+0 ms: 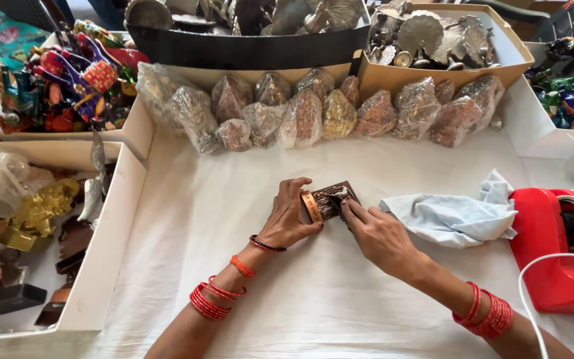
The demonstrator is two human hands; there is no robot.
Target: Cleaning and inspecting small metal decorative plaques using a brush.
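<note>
Holding a small dark metal plaque (330,199) at the centre of the frame, my left hand (290,216) pinches its left edge while my right hand (377,233) pinches its right corner. A pale blue cloth (456,216) lies just right on the white desk (234,199), beside a red tape dispenser (549,246).

Clear plastic packets (313,113), each wrapping a brownish or golden lump, are lying in a row along the far side of the desk (300,292), touching one another. A tan cardboard box (373,76) is sitting behind their right end; a black tray (247,48) is standing behind the middle. White open boxes are flanking the row: one at far left (137,126), one at near left (104,259), one at far right (533,126). No labels, signs or screens are showing.
</note>
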